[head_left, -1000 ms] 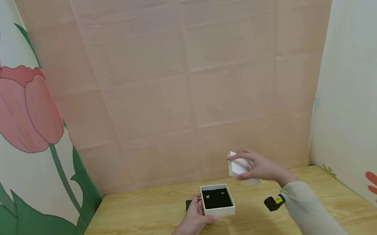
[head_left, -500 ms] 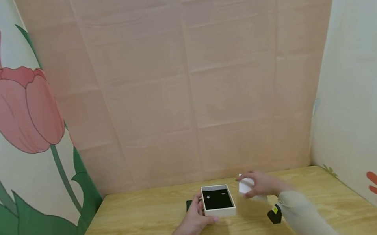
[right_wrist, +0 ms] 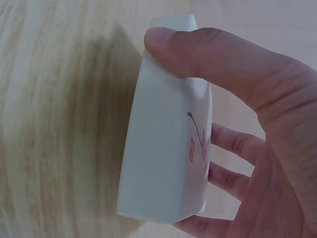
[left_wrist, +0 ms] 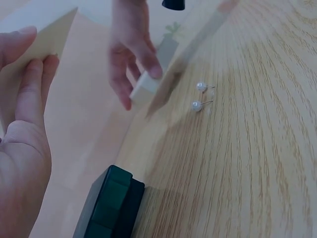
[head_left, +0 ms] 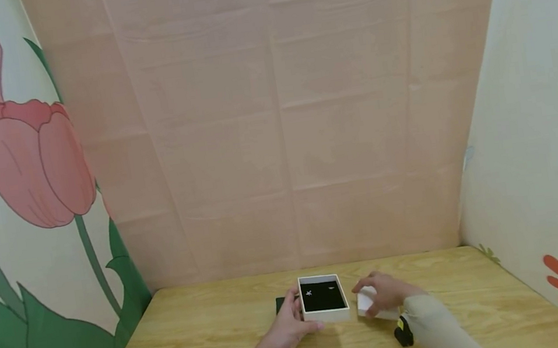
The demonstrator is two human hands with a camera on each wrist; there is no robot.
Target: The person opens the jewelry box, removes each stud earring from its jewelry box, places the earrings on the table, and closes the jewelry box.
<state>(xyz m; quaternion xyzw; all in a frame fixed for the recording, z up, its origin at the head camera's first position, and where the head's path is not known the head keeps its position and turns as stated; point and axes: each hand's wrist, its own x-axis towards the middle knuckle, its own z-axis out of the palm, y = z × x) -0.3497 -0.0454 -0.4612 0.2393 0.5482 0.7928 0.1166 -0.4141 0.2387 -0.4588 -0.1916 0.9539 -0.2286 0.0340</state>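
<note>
My left hand grips a small white box by its left side, fingers behind and thumb at the front, held above the table. In the box lies a black pad bearing a small silver star-like piece and another tiny piece, too small to make out. To the right, my right hand holds a white box lid with a dark line and red print, thumb on one side and fingers on the other. The lid is close over the table; contact cannot be told.
Two pearl stud earrings lie on the wooden table in front of the box. Behind my left hand stands a dark green box, partly hidden. A pink backdrop rises at the table's far edge.
My right hand has brought the white lid down from the air to close over the table, right of the box. My left hand and the box have hardly moved.
</note>
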